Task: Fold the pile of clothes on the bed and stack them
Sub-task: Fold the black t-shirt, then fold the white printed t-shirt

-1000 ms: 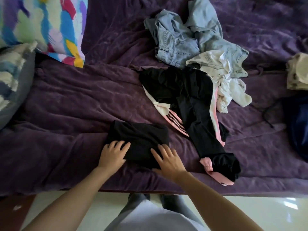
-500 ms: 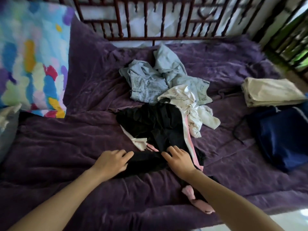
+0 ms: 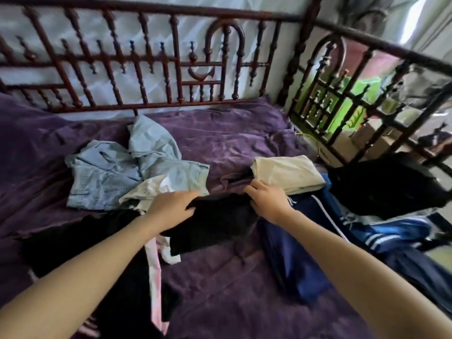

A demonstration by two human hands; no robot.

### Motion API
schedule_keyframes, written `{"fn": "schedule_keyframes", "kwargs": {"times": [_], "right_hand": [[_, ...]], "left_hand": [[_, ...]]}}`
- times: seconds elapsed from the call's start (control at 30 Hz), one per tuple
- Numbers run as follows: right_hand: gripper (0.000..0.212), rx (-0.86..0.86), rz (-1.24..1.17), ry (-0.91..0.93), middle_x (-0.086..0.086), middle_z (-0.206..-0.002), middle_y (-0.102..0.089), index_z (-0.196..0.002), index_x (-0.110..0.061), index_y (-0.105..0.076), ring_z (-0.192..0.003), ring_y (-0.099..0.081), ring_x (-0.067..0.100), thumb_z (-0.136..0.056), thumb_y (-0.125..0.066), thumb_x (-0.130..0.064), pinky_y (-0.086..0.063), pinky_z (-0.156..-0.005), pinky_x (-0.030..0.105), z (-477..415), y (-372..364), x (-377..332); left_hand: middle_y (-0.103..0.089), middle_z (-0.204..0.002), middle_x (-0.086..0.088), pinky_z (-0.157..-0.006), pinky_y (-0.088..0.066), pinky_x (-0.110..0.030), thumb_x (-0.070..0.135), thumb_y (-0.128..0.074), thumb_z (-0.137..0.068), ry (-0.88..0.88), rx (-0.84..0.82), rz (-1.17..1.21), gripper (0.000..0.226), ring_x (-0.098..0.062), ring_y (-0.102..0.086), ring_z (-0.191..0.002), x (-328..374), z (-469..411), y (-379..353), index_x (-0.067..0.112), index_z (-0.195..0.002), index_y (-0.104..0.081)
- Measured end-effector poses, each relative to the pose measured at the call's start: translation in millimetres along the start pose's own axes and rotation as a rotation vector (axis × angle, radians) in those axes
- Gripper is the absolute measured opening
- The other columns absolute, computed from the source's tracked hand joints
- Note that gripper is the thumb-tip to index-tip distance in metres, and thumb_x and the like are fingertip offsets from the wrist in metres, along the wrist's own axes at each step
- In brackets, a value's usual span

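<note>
home bedroom, wooden bed frame [image 3: 146, 69], purple bedspread [image 3: 232, 133], clothes [image 3: 110, 172]

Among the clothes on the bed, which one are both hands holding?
The folded black garment, gripped at its ends by the left hand and the right hand. The light blue denim, the cream folded garment and the navy garment lie unheld.

left hand [image 3: 171, 208] and right hand [image 3: 266, 201] each grip and cover a far corner of the folded black garment [image 3: 215, 225]; the grip underneath is out of sight, and whether it's lifted off the bed [image 3: 220, 297] can't be told. black-and-pink track pants [image 3: 132, 307] run under the left forearm and off the bottom edge, navy jacket [image 3: 300, 263] is cut by the right edge. bed rail [image 3: 146, 77] and whatever's behind it are motion-blurred, unreadable.
</note>
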State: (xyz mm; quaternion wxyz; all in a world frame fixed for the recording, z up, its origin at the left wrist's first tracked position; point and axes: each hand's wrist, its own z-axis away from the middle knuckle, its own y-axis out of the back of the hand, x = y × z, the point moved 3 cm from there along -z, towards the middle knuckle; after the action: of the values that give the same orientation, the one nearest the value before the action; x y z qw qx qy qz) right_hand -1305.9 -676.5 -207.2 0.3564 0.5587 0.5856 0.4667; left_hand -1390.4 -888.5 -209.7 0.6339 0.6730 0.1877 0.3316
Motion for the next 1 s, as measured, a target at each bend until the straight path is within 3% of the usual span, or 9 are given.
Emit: {"fn": "schedule_keyframes", "kwargs": {"times": [0.1, 0.2, 0.27, 0.33, 0.4, 0.47, 0.63, 1.0], "right_hand": [[0.025, 0.011, 0.049, -0.110, 0.016, -0.078, -0.062, -0.081, -0.004, -0.065, -0.072, -0.063, 0.035, -0.058, -0.074, -0.001, -0.045, -0.059, 0.035, -20, 24, 88], [0.023, 0.324, 0.217, -0.132, 0.011, -0.075, -0.062, -0.082, -0.009, -0.063, -0.069, -0.062, 0.032, -0.059, -0.065, -0.006, -0.047, -0.062, 0.033, -26, 54, 164], [0.025, 0.420, 0.331, -0.187, 0.010, -0.078, -0.061, -0.087, -0.011, -0.064, -0.078, -0.054, 0.029, -0.062, -0.062, -0.010, -0.044, -0.065, 0.032, -19, 56, 208], [0.029, 0.406, 0.396, -0.277, 0.011, -0.081, -0.061, -0.084, -0.009, -0.066, -0.084, -0.042, 0.029, -0.057, -0.074, -0.008, -0.038, -0.067, 0.034, -2, 41, 242], [0.036, 0.304, 0.409, -0.343, 0.013, -0.082, -0.060, -0.079, -0.009, -0.067, -0.087, -0.040, 0.029, -0.047, -0.082, -0.006, -0.041, -0.068, 0.037, 26, 9, 259], [0.040, 0.145, 0.399, -0.367, 0.015, -0.083, -0.061, -0.076, -0.009, -0.067, -0.088, -0.046, 0.032, -0.040, -0.086, -0.008, -0.048, -0.066, 0.042, 58, -26, 261], [0.037, -0.088, 0.303, -0.378, 0.012, -0.080, -0.063, -0.068, -0.012, -0.067, -0.078, -0.062, 0.033, -0.041, -0.090, -0.020, -0.051, -0.061, 0.042, 82, -72, 239], [0.032, -0.068, 0.073, -0.078, 0.007, -0.076, -0.064, -0.065, -0.017, -0.070, -0.073, -0.065, 0.027, -0.040, -0.088, -0.024, -0.051, -0.057, 0.036, -1, -60, 101]], "left_hand": [[-0.061, -0.114, -0.005, -0.073, -0.045, -0.034, 0.027, -0.045, -0.095, 0.075, 0.080, 0.006, 0.031, -0.029, -0.059, -0.099, 54, -76, 16, 0.021, -0.126, -0.043], [-0.056, -0.114, -0.008, -0.067, -0.038, -0.035, 0.025, -0.042, -0.097, 0.044, 0.294, -0.058, 0.031, -0.031, -0.056, -0.102, 106, -141, 33, 0.016, -0.127, -0.043], [-0.054, -0.122, -0.009, -0.075, -0.039, -0.037, 0.024, -0.045, -0.097, 0.008, 0.378, -0.004, 0.036, -0.031, -0.050, -0.111, 138, -176, 33, 0.016, -0.131, -0.043], [-0.042, -0.139, -0.008, -0.094, -0.036, -0.039, 0.028, -0.049, -0.095, -0.012, 0.240, 0.097, 0.048, -0.029, -0.038, -0.126, 161, -205, 9, 0.019, -0.139, -0.036], [-0.023, -0.152, -0.008, -0.108, -0.027, -0.041, 0.036, -0.050, -0.093, 0.003, -0.085, 0.105, 0.060, -0.029, -0.021, -0.138, 173, -216, -33, 0.024, -0.146, -0.024], [-0.014, -0.155, -0.010, -0.109, -0.025, -0.043, 0.038, -0.049, -0.093, 0.031, -0.294, 0.122, 0.063, -0.030, -0.014, -0.141, 171, -213, -73, 0.025, -0.147, -0.020], [-0.025, -0.150, -0.007, -0.108, -0.031, -0.041, 0.035, -0.046, -0.094, 0.085, -0.403, 0.137, 0.056, -0.029, -0.025, -0.136, 149, -190, -115, 0.022, -0.145, -0.027], [-0.036, -0.145, -0.002, -0.106, -0.032, -0.032, 0.028, -0.050, -0.094, 0.399, -0.110, 0.289, 0.050, -0.020, -0.034, -0.133, 42, -72, -65, 0.018, -0.141, -0.036]]}}
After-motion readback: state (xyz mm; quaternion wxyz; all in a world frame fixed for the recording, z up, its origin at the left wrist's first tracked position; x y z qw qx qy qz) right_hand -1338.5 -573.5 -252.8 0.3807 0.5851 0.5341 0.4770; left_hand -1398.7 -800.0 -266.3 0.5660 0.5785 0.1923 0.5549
